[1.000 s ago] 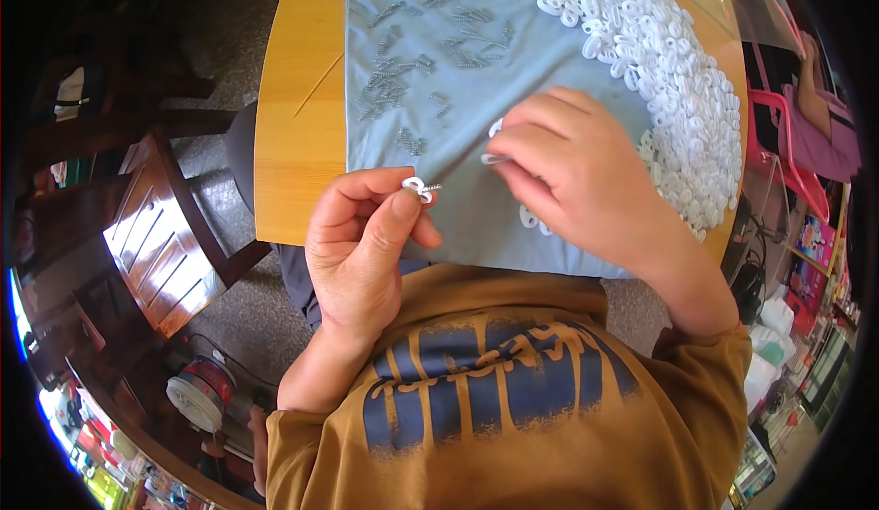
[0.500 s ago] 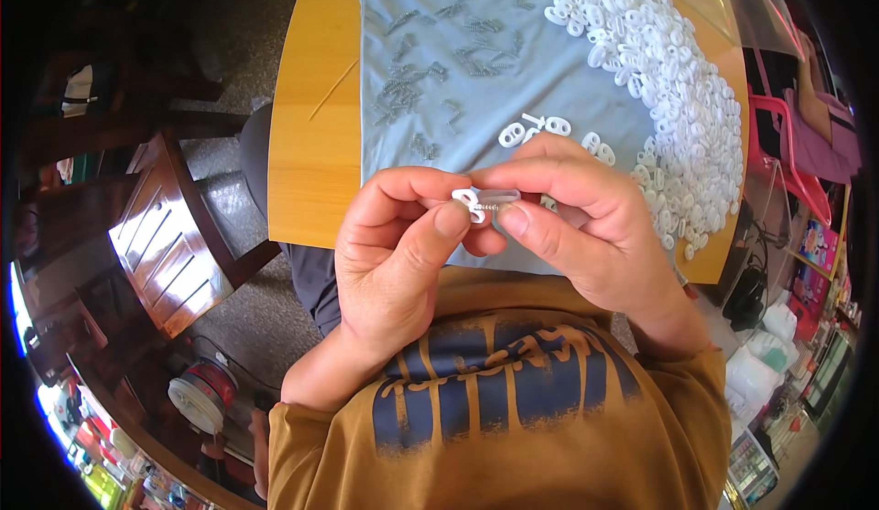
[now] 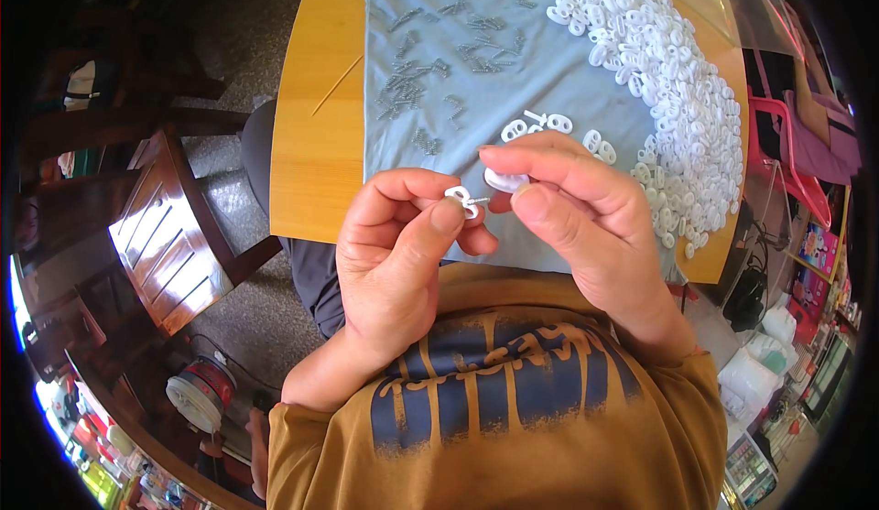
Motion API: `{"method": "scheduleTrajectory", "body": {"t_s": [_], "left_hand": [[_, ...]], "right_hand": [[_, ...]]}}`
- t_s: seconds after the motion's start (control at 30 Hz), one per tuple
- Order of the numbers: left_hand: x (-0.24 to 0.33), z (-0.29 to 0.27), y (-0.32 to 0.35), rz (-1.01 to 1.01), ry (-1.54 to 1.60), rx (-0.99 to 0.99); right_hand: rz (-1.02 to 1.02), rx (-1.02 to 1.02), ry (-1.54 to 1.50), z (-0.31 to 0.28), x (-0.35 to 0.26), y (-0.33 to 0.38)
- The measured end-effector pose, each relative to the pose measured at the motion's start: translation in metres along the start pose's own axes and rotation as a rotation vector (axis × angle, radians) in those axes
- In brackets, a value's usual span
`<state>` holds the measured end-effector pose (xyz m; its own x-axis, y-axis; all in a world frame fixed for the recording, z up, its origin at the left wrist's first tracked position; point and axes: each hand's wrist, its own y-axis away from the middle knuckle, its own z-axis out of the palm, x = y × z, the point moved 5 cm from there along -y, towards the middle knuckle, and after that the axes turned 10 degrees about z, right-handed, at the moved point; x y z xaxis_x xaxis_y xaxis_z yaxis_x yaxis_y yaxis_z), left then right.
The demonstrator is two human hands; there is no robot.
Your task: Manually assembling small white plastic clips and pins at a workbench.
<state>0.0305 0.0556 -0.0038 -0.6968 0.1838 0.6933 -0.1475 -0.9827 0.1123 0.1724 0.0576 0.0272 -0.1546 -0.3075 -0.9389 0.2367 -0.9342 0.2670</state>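
My left hand (image 3: 392, 252) pinches a white two-holed plastic piece (image 3: 460, 195) between thumb and forefinger, over the table's near edge. A thin metal spring (image 3: 479, 200) sticks out from that piece toward the right. A short way off, my right hand (image 3: 586, 212) grips a smooth white rounded plastic piece (image 3: 504, 181) with thumb and fingertips. The two pieces are apart. Just beyond my right hand lie several loose white two-holed pieces (image 3: 559, 124) on a blue-grey cloth (image 3: 568, 75).
Small metal springs (image 3: 403, 89) lie scattered on the cloth's left side. A large heap of white two-holed pieces (image 3: 682, 89) curves along the right. A thin wooden stick (image 3: 337, 84) rests on the bare yellow tabletop (image 3: 307, 162). A wooden chair (image 3: 174, 235) stands at left.
My right hand has drawn its white piece up and away from the spring. The left hand keeps its two-holed piece in almost the same place.
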Motion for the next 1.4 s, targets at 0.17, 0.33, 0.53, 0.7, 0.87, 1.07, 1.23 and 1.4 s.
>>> {"method": "scheduleTrajectory", "body": {"t_s": [0.17, 0.33, 0.53, 0.7, 0.87, 1.07, 1.23, 1.4], "left_hand": [[-0.001, 0.002, 0.002, 0.012, -0.055, 0.005], [0.000, 0.001, 0.003, 0.074, -0.102, 0.015], [0.002, 0.001, 0.003, 0.113, -0.135, -0.005], [0.001, 0.003, 0.001, 0.153, -0.134, 0.000], [0.001, 0.000, 0.002, 0.169, -0.139, -0.001], [0.001, 0.000, 0.003, 0.210, -0.158, 0.006], [0.000, 0.001, 0.003, 0.250, -0.160, 0.007], [-0.002, 0.005, 0.003, 0.263, -0.143, 0.010]], "right_hand": [[-0.085, 0.055, 0.043, 0.002, -0.007, 0.002], [0.071, 0.114, -0.293, 0.003, 0.003, 0.001], [0.145, 0.193, -0.455, 0.004, 0.008, -0.002], [0.176, 0.196, -0.481, 0.010, 0.011, -0.003], [0.110, 0.202, -0.470, 0.011, 0.011, -0.003], [-0.032, 0.240, -0.462, 0.015, 0.010, -0.004], [-0.048, 0.262, -0.460, 0.016, 0.012, -0.004], [-0.030, 0.308, -0.481, 0.016, 0.013, -0.002]]}}
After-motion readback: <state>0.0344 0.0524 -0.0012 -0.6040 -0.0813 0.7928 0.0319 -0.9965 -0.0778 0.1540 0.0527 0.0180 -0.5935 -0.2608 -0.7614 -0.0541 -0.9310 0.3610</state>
